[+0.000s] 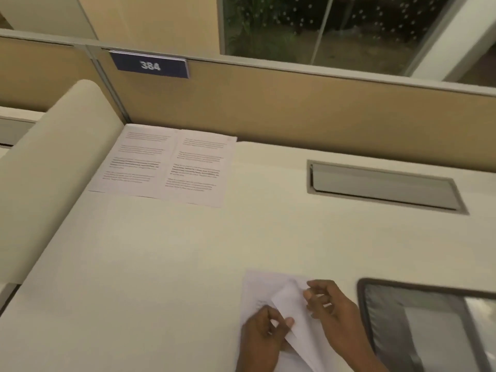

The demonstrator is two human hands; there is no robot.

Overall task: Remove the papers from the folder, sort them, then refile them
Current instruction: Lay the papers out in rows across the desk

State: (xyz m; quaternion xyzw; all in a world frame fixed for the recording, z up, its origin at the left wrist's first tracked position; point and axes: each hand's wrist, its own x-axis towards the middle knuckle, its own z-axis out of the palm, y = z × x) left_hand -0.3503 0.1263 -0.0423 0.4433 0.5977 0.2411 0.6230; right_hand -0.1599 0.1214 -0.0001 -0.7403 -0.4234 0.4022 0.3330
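While the left hand (264, 335) and the right hand (335, 312) hold a white sheet (298, 318) at the near edge of the desk (161, 264), two printed pages (139, 162) lie far back.

Head view: the left hand pinches the sheet's lower edge between thumb and curled fingers; the right hand's bent fingers and thumb grip its right edge. The sheet is raised and curled over more white paper (255, 288) lying flat on the desk. Just right of the hands lies a grey-edged folder (418, 318) with a see-through panel, cut off by the frame. The printed pages lie side by side, edges touching, against the tan partition (295, 103), under a blue plate (150, 65) reading 384. A grey cable hatch (383, 186) is set into the desk at the right.
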